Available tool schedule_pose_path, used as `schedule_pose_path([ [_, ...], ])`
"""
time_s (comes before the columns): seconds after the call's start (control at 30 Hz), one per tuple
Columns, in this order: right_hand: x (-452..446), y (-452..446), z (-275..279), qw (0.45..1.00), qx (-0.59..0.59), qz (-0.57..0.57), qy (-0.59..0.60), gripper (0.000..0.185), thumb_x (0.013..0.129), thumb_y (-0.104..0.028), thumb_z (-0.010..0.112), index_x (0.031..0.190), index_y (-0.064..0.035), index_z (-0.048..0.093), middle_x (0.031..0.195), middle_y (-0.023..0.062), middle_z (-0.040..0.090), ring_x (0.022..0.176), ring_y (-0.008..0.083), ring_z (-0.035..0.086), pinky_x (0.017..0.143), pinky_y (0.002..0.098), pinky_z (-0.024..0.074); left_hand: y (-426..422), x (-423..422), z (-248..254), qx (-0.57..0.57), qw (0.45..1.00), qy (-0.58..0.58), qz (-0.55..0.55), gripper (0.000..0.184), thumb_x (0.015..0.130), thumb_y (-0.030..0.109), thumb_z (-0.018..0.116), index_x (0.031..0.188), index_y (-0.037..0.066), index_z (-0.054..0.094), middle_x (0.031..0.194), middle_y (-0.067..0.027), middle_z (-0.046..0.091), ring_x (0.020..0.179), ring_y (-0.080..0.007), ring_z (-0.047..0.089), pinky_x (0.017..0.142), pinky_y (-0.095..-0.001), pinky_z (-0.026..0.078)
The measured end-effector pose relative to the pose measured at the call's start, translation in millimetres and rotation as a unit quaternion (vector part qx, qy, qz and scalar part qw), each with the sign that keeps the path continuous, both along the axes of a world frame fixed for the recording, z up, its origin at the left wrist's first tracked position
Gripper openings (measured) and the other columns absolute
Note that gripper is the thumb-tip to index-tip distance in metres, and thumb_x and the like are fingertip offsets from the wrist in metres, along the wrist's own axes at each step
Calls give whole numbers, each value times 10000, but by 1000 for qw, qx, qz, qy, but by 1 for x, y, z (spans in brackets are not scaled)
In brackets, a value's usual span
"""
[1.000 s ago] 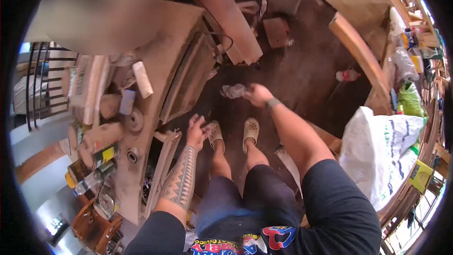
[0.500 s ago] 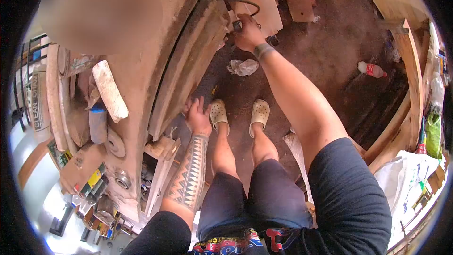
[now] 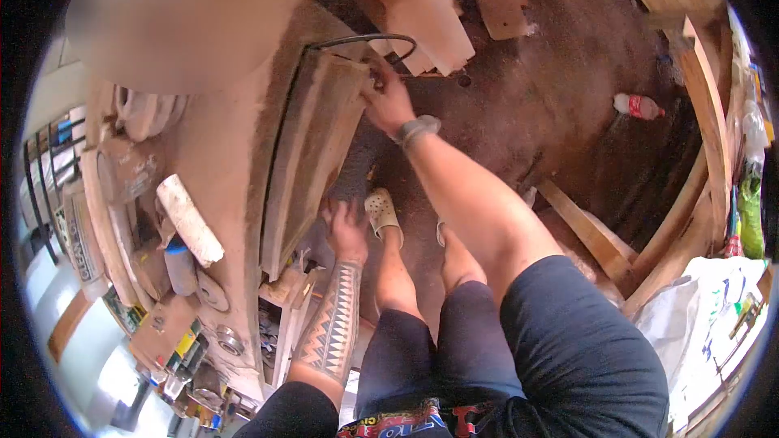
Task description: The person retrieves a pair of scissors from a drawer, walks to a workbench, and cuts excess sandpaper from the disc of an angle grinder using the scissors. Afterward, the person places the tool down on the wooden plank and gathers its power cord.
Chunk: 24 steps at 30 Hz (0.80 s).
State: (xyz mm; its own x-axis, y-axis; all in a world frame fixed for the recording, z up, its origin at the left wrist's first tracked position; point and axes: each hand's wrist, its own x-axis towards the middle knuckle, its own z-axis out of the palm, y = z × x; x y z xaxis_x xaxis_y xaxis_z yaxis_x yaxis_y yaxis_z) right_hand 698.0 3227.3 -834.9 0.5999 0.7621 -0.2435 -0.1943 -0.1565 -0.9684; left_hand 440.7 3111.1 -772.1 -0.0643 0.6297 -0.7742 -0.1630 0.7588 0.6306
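Observation:
My right hand point(image 3: 388, 101) is at the far end of a long wooden piece point(image 3: 312, 126) lying along the workbench edge. Its fingers curl round a small dark thing that I cannot make out. A black cable point(image 3: 365, 38) loops over that end and drops behind the hand. Nearer my body, my left hand point(image 3: 347, 227) hangs beside the near part of the wood, fingers apart and holding nothing. Whether its fingertips touch the wood is unclear. Crumpled plastic point(image 3: 428, 123) shows partly behind my right wrist.
On the dusty workbench point(image 3: 231, 126) are a white-spattered roller-like cylinder point(image 3: 191, 219), a disc point(image 3: 213, 290) and a metal ring point(image 3: 230, 341). Boards point(image 3: 430, 24) lie beyond my right hand. A red-labelled bottle point(image 3: 639, 106) and timber point(image 3: 588, 231) are on the floor to the right.
My right hand has moved left and nearer, in against the end of the wooden piece. My left hand's fingers are slightly less spread. The view has shifted, and more timber shows at right.

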Motion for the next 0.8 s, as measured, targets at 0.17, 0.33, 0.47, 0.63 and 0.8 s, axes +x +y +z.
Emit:
schedule_pose_path([
  [0.17,-46,-8,7,996,-29,-61,-66,772,975,-195,701,1649,-54,353,1584,260,498,1410,375,543,1196,423,412,20,-26,-10,-42,997,29,54,782,1045,514,637,1653,196,261,1679,-31,267,1324,-297,569,964,-518,568],
  [0.33,-80,-26,2,977,-156,34,139,753,1035,-470,645,1581,3,433,1384,239,669,1273,328,653,1070,403,493,24,-28,-18,-50,992,71,89,672,1086,471,576,1643,205,310,1713,8,324,1296,-279,583,1011,-519,531],
  [0.47,-100,-61,5,953,-144,84,253,721,1022,-504,683,1480,36,541,1315,210,713,1190,266,674,1007,395,513,22,-28,-26,-45,991,96,83,646,1103,467,546,1642,195,317,1705,-8,354,1306,-280,583,1027,-515,522],
  [0.63,-112,-85,-68,946,-153,55,280,777,994,-511,724,1472,73,540,1334,196,709,1180,255,672,952,398,544,18,-16,-21,9,992,116,40,666,1113,489,514,1655,164,303,1742,-47,302,1413,-322,523,1081,-521,497],
  [0.8,-74,-77,-71,923,-172,22,344,705,1012,-432,705,1531,-5,492,1349,128,685,1166,249,655,911,438,554,4,-20,-41,62,994,69,61,699,1106,432,551,1682,155,269,1763,-62,256,1515,-368,428,1151,-565,452],
])
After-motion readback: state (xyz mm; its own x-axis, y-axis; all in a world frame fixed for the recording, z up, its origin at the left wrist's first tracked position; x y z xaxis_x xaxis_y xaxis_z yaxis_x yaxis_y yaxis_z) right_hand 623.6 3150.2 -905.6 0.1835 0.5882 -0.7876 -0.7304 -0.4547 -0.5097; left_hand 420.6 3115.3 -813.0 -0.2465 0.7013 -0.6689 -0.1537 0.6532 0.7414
